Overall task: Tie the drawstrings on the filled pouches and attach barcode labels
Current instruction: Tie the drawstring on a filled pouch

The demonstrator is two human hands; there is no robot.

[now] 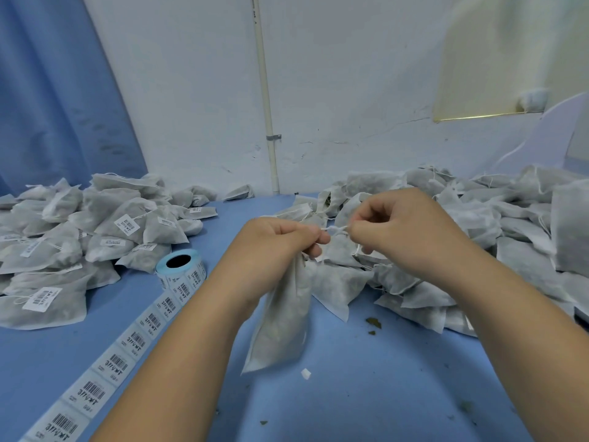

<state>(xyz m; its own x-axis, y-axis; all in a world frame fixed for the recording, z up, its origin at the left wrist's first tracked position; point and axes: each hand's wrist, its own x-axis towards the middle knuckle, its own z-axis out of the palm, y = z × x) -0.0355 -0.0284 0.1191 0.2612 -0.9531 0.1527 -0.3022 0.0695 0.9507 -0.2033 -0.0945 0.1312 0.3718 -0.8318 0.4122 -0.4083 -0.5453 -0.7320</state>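
Left hand point(280, 240) grips pouch point(280, 317) neck, bag hanging above table point(382, 393) so weight tensions string point(334, 230). Right hand point(398, 228) pinches string end, pulling knot tight. Label roll point(180, 266) close left, ready next.

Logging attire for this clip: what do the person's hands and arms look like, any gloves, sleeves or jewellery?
The left hand and right hand are bare: no gloves, rings or watch. No sleeve shows anywhere up to the frame's edge.
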